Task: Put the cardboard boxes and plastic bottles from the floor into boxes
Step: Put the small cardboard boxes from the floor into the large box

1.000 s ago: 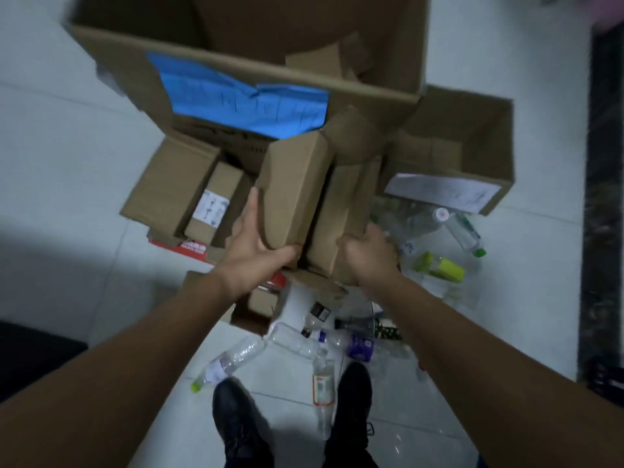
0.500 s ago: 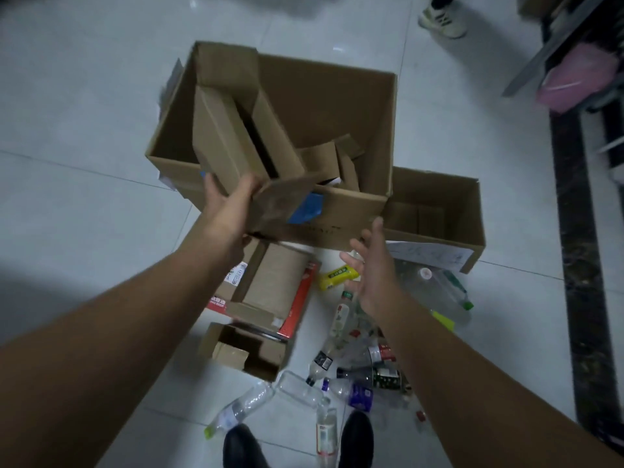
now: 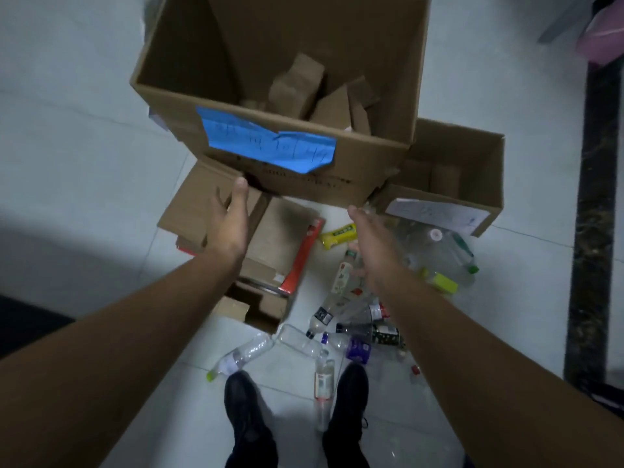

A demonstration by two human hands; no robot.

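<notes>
Having dropped their cardboard into the big box, the left hand and right hand spread empty, ready for the bottles.

The floor is made of big pale tiles, and thin lines are seen between them. A wide grey shadow is laid across the floor's left side. Along the right edge of the floor a shiny black strip is set (it looks like dark stone). Something pink is seen at the top right corner, too blurred to be named. A black shape is tucked at the left edge.
</notes>
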